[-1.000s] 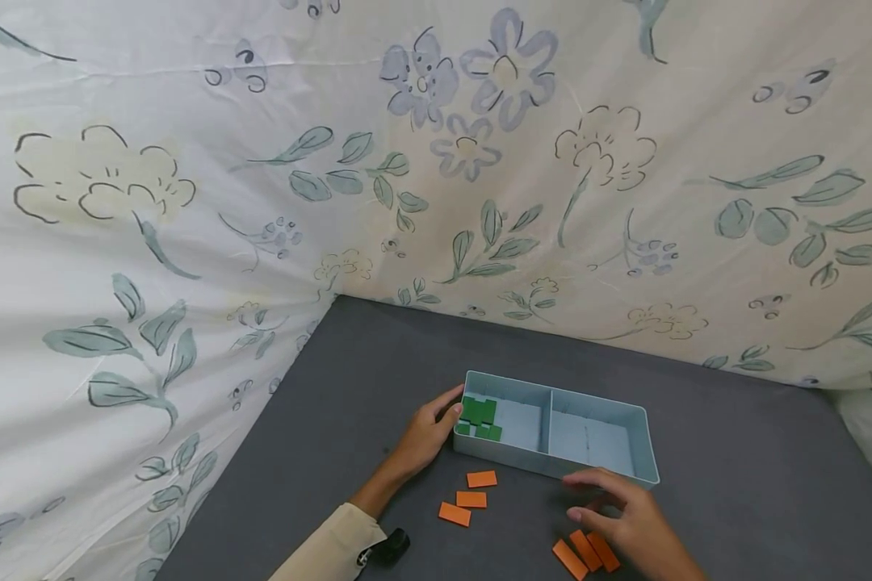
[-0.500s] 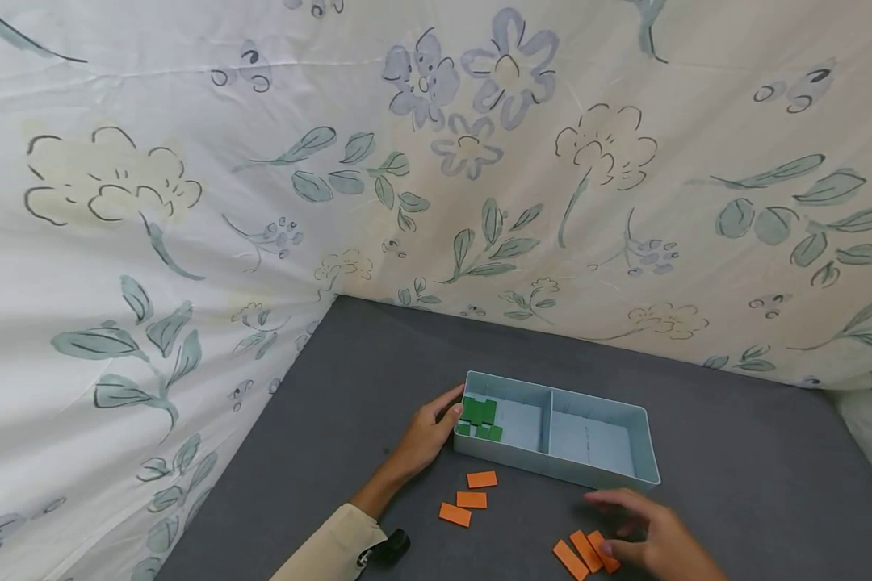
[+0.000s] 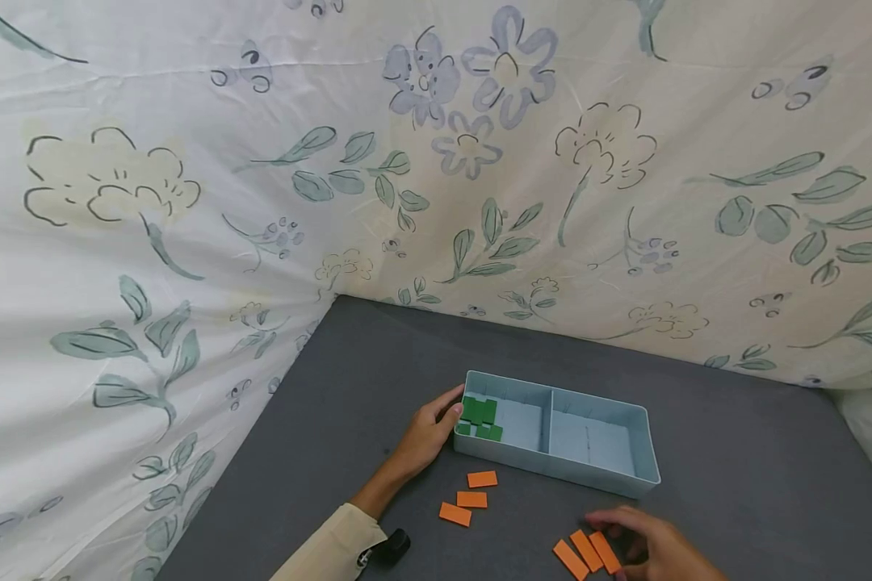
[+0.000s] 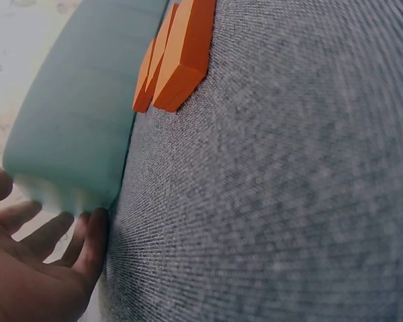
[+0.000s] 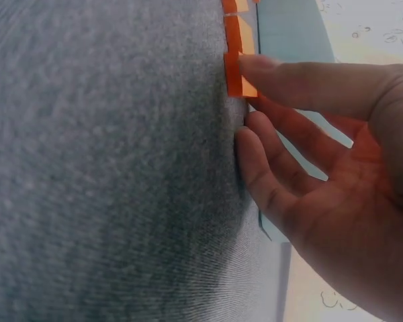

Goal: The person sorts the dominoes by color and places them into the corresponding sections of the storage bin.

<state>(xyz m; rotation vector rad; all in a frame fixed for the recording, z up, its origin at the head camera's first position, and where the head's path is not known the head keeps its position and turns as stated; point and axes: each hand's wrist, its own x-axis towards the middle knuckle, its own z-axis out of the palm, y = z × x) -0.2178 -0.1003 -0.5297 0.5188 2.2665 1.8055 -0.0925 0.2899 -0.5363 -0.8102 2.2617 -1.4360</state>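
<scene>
A light blue two-compartment box (image 3: 589, 470) rests on the dark cloth. Green flat pieces (image 3: 480, 410) lie in its left compartment. My left hand (image 3: 423, 440) holds the box at its left end, fingers against the end wall and thumb at the rim. In the left wrist view, bent fingers (image 4: 87, 245) meet the lower edge of that wall. Front right, three orange blocks (image 3: 586, 551) lie side by side. My right hand (image 3: 654, 542) pinches the rightmost orange block (image 3: 605, 553), index finger by its far end. The right wrist view has the thumb (image 5: 262, 70) over the block's end.
Three more orange blocks (image 3: 471, 499) lie staggered in front of the box's left half. A divider (image 3: 546, 421) splits the box; its right compartment shows a bare floor. A floral cloth (image 3: 436, 202) hangs behind and to the left. A black wrist device (image 3: 391, 549) sits near the left sleeve.
My right hand has drawn back from the box's front toward me and right, down to the rightmost orange block. The left hand and the box have stayed put.
</scene>
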